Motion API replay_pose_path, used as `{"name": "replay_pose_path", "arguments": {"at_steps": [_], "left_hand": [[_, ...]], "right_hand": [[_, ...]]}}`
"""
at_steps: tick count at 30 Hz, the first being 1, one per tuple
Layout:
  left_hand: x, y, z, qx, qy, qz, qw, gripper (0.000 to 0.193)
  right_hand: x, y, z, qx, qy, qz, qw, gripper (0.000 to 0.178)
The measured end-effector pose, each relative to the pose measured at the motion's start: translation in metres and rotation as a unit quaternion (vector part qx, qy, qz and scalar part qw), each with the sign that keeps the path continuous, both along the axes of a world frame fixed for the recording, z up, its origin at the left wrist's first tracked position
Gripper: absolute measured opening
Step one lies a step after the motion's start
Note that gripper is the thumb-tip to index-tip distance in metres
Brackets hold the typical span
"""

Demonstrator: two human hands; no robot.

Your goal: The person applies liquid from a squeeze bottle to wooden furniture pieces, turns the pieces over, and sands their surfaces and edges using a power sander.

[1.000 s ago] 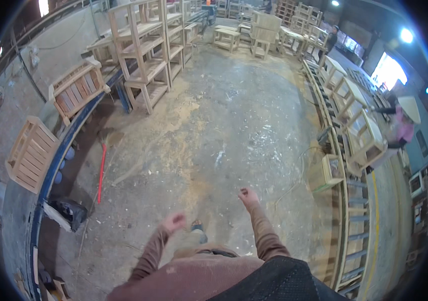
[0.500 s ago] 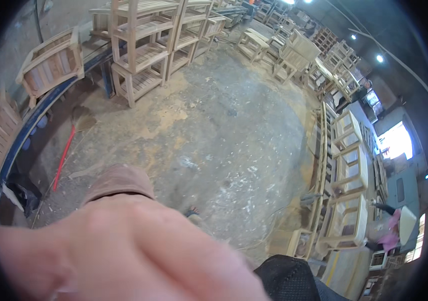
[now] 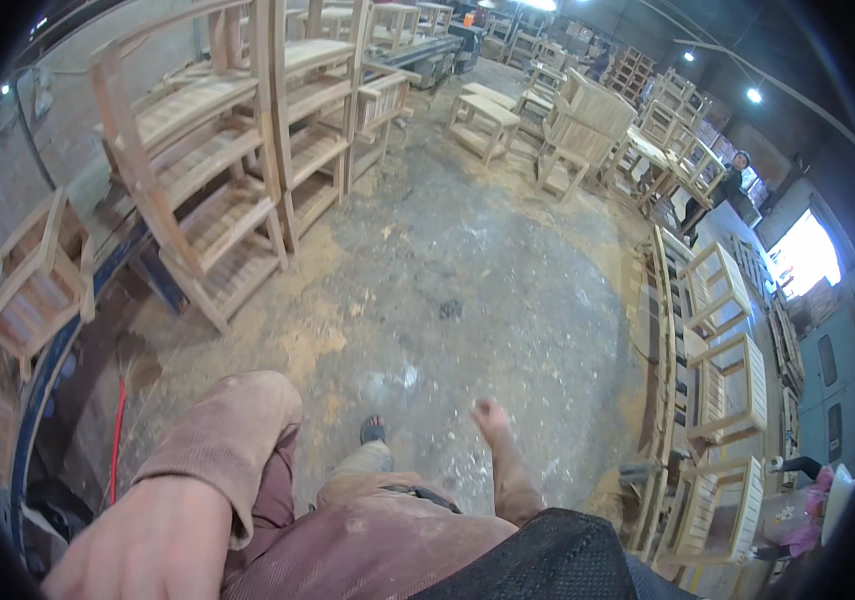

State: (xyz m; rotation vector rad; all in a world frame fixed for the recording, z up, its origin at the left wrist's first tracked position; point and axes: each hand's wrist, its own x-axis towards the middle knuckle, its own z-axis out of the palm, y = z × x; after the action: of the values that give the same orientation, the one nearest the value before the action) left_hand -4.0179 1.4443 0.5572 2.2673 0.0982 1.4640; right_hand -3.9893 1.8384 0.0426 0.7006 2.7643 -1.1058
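My left hand (image 3: 152, 540) is raised close in the lower left, its back toward me and its fingers running out past the lower edge. The arm behind it is bent, in a dusty brown sleeve (image 3: 222, 425). Lower down, in front of my body, my right hand (image 3: 490, 415) hangs over the concrete floor (image 3: 427, 300). Its fingers look curled in, and I see nothing held in them. Black mesh fabric (image 3: 547, 560) covers part of the bottom edge. My sandalled foot (image 3: 373, 430) shows on the floor.
Tall slatted wooden shelves (image 3: 207, 180) stand on the left, by a blue-edged conveyor (image 3: 47, 370) bearing wooden pieces. A red-handled broom (image 3: 119, 430) lies below. On the right, wooden frames (image 3: 727, 390) line a rail track. A person in pink (image 3: 807, 515) works there; another person (image 3: 717, 195) stands farther back.
My left hand has drawn back from the middle of the view to the lower left. My right hand has come into sight. The view has shifted, bringing the left shelves lower and nearer.
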Motion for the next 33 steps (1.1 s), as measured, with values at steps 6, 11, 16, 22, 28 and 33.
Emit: {"name": "replay_pose_path", "arguments": {"at_steps": [6, 11, 16, 22, 28, 33], "left_hand": [[-0.244, 0.162, -0.043, 0.211, -0.243, 0.158, 0.933, 0.006], [-0.445, 0.309, -0.103, -0.101, -0.107, 0.478, 0.866, 0.039], [-0.634, 0.398, -0.370, -0.298, 0.249, 0.690, 0.611, 0.048], [-0.704, 0.335, -0.511, -0.785, 0.031, 0.542, 0.299, 0.032], [-0.844, 0.570, -0.649, -0.678, 0.147, 0.621, 0.365, 0.030], [-1.103, 0.558, -0.692, -0.574, 0.272, 0.649, 0.418, 0.030]], "right_hand": [[-0.021, 0.073, -0.109, 0.080, -0.241, -0.021, 0.967, 0.040], [-0.245, 0.157, -0.134, 0.061, -0.243, 0.014, 0.968, 0.039], [-0.425, 0.277, -0.145, 0.050, -0.286, 0.046, 0.956, 0.038], [-0.655, 0.412, -0.147, 0.036, -0.334, 0.030, 0.941, 0.037], [-1.042, 0.461, 0.084, -0.005, 0.107, -0.014, 0.994, 0.036], [-1.167, 0.491, 0.014, 0.054, 0.064, 0.039, 0.996, 0.035]]}}
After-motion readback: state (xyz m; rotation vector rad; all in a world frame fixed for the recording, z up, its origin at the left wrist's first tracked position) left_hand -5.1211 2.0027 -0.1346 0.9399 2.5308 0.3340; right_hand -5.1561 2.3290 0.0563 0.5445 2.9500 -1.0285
